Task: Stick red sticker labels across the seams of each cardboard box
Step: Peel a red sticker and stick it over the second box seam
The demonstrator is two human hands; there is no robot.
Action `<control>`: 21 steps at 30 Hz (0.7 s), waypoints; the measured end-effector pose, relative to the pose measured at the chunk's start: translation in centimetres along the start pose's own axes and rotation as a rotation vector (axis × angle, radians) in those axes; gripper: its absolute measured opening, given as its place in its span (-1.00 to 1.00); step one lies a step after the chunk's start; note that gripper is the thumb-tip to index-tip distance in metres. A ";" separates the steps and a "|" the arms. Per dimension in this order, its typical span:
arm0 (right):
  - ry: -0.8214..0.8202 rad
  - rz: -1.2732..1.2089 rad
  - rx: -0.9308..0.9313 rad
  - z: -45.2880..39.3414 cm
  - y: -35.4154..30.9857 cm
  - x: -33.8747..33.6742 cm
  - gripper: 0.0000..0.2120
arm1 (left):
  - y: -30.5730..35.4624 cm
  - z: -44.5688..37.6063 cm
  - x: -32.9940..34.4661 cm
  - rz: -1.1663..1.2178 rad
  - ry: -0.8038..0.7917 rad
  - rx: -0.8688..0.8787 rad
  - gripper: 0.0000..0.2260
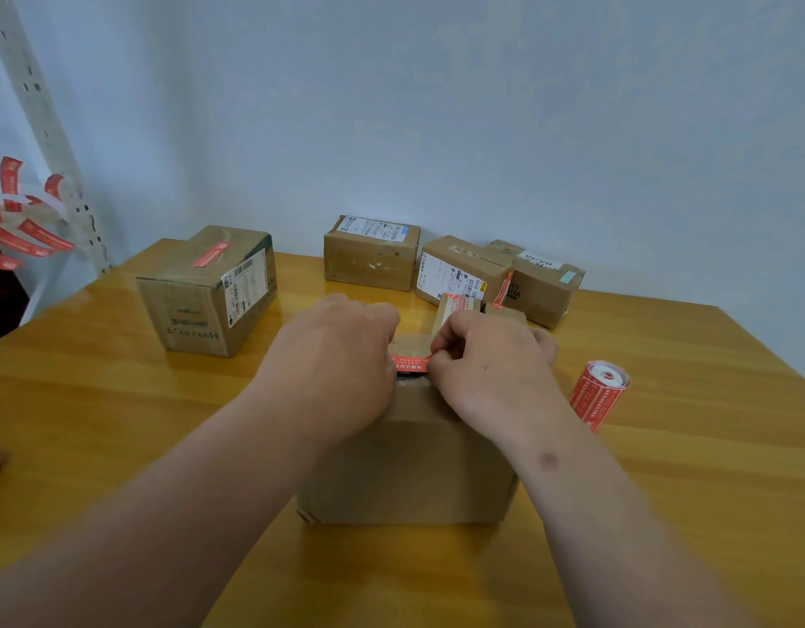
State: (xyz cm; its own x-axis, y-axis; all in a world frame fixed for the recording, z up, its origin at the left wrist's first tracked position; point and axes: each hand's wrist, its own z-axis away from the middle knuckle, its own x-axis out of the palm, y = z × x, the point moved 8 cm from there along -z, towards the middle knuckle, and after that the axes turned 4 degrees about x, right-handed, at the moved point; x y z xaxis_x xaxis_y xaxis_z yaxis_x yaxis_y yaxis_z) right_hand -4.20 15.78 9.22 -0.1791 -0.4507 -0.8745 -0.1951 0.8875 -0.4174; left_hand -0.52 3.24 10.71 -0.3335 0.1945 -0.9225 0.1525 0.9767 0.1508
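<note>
Spreading wide under everything, a glossy yellow wooden table (119, 423) meets a pale bluish wall (482, 106). At its middle stands a cardboard box (409, 473). Over the box top, the left hand (332, 369) and right hand (486, 369) pinch a red sticker (409, 362) between curled fingers. Right of that box lies a sticker roll (597, 394); beyond it sit more boxes (371, 253). Far left, a perforated white upright (42, 129) carries loose red strips (24, 237).
</note>
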 end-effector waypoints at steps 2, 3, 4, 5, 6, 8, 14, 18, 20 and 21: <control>0.006 0.018 -0.007 0.1 0.0 0.1 -0.92 | 0.2 0.0 0.1 -0.020 -0.015 0.013 -0.97; 0.006 0.030 -0.006 0.1 0.0 0.1 -0.93 | 0.3 0.0 0.2 -0.026 -0.024 0.016 -0.96; 0.004 0.041 -0.002 0.2 0.0 0.1 -0.93 | 0.4 0.0 0.3 -0.030 -0.030 0.019 -0.96; 0.001 0.047 0.001 0.2 0.0 0.1 -0.94 | 0.4 0.0 0.3 -0.035 -0.030 0.023 -0.97; -0.002 0.045 0.003 0.2 0.0 0.1 -0.94 | 0.5 0.0 0.2 -0.042 -0.023 0.027 -0.98; -0.016 0.024 0.017 0.3 0.3 0.0 -0.97 | 0.2 0.1 0.0 -0.054 0.010 0.020 -0.95; -0.164 -0.144 0.165 -0.2 2.7 0.6 -0.71 | -3.9 0.3 0.6 0.133 0.006 -0.126 -0.85; -0.259 -0.429 0.282 -0.4 3.4 1.3 -0.76 | -5.0 0.2 1.8 0.337 -0.045 -0.171 -0.92; -0.258 -0.416 0.270 -0.5 3.1 1.4 -0.90 | -4.4 -0.1 2.1 0.289 -0.072 -0.162 -0.95; -0.256 -0.356 0.236 -0.6 2.9 1.5 -0.91 | -4.2 -0.2 2.4 0.239 -0.106 -0.168 -0.82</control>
State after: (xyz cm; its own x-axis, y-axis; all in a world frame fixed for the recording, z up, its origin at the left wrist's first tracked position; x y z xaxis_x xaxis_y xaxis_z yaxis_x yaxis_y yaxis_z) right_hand -5.65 17.60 6.80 0.1071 -0.7177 -0.6880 0.0279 0.6939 -0.7195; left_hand -2.16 -0.33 7.91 -0.2061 0.4190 -0.8843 0.0560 0.9073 0.4168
